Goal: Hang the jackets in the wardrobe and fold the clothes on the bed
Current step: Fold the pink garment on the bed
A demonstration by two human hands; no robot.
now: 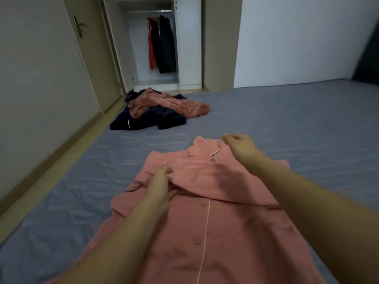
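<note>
Head view, looking down my two bare forearms onto a bed [287, 111] covered in a grey-blue sheet. A pink pyjama shirt [215, 212] with pale piping and buttons down the front lies flat beneath both my hands, its collar pointing away from me. My left hand [161, 182] rests on the shirt's left side, fingers curled and pinching a fold of the pink fabric where a sleeve has been turned across the chest. My right hand [239, 143] is farther from me, at the collar, its fingers curled and seemingly pinching the collar edge, though motion blur makes that grip hard to confirm. Beyond my left hand, well apart from the shirt, a loose heap waits on the bed: a crumpled pink garment [170, 104] lying on top of dark navy clothes [143, 119]. Farther still, past that heap, a white wardrobe [188, 48] stands open. Inside it, jackets [162, 45] hang from the rail, one red and the others dark. A closed door [92, 58] stands left of the wardrobe.
</note>
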